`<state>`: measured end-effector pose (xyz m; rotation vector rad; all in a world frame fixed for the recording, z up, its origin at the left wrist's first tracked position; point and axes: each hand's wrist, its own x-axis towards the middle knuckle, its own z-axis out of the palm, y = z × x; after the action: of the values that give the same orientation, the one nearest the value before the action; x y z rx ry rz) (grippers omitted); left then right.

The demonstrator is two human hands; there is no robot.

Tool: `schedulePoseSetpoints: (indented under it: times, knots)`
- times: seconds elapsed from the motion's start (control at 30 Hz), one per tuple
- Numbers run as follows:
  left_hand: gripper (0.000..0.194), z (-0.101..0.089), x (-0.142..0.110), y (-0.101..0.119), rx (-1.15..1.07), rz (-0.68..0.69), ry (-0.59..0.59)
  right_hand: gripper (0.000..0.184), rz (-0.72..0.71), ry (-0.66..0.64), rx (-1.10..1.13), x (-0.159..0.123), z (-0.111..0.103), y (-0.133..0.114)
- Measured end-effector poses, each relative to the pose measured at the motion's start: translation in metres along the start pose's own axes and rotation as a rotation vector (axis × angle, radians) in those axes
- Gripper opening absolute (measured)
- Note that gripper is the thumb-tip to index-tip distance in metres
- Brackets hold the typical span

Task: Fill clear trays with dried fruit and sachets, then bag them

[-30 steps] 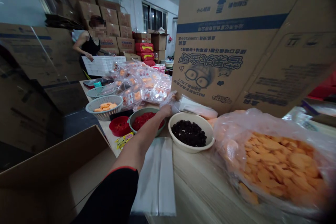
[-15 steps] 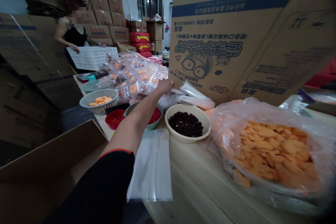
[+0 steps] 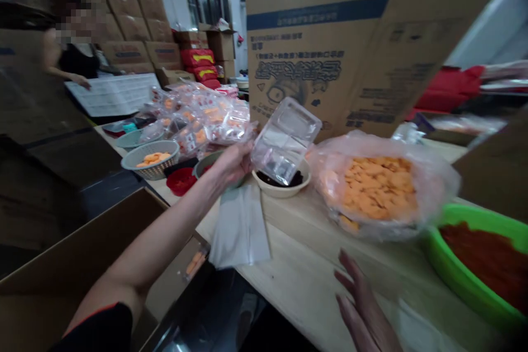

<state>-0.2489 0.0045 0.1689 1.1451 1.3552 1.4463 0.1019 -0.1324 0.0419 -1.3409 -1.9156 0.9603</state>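
My left hand (image 3: 238, 161) is closed on a clear plastic tray (image 3: 286, 140) with moulded compartments, held tilted above a cream bowl (image 3: 284, 192) of dark pieces. Low at the right, my right hand (image 3: 363, 305) is over the table with its fingers apart and nothing in it. A stack of flat clear bags (image 3: 241, 228) lies on the table below my left forearm. Beyond my right hand sits a big plastic bag (image 3: 325, 192) of orange pieces. To its right is a green basin (image 3: 443, 256) holding red-brown stuff.
A red bowl (image 3: 181, 180) and a basket (image 3: 165, 168) of orange pieces stand at the left, before a heap of filled packets (image 3: 206, 115). A large carton (image 3: 355, 88) rises behind. An open carton (image 3: 91, 247) is at lower left. A co-worker (image 3: 76, 60) holds a white crate (image 3: 115, 93).
My left hand has drawn back from beside the packet heap, bringing the clear tray over the bowl. My right hand has come into view. The view has turned right, revealing the green basin.
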Motion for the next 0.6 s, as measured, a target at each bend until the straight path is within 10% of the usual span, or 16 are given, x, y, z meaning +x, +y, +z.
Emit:
schedulePoseSetpoints:
  times: [0.17, 0.3, 0.43, 0.6]
  knots:
    - [0.038, 0.067, -0.121, -0.052, -0.280, -0.206, -0.328, 0.087, -0.348, 0.454, -0.425, 0.016, -0.022, -0.060]
    - [0.030, 0.072, -0.160, -0.066, -0.207, -0.469, -0.697, 0.077, -0.480, -0.082, -0.596, -0.008, -0.062, -0.066]
    - [0.022, 0.078, -0.176, -0.089, -0.540, -0.759, -0.585, 0.051, -0.180, -0.360, -0.183, -0.034, -0.047, -0.037]
    - [0.054, 0.108, -0.226, -0.112, -0.978, -0.714, -0.409, 0.051, 0.283, 0.032, 0.177, -0.045, 0.014, 0.002]
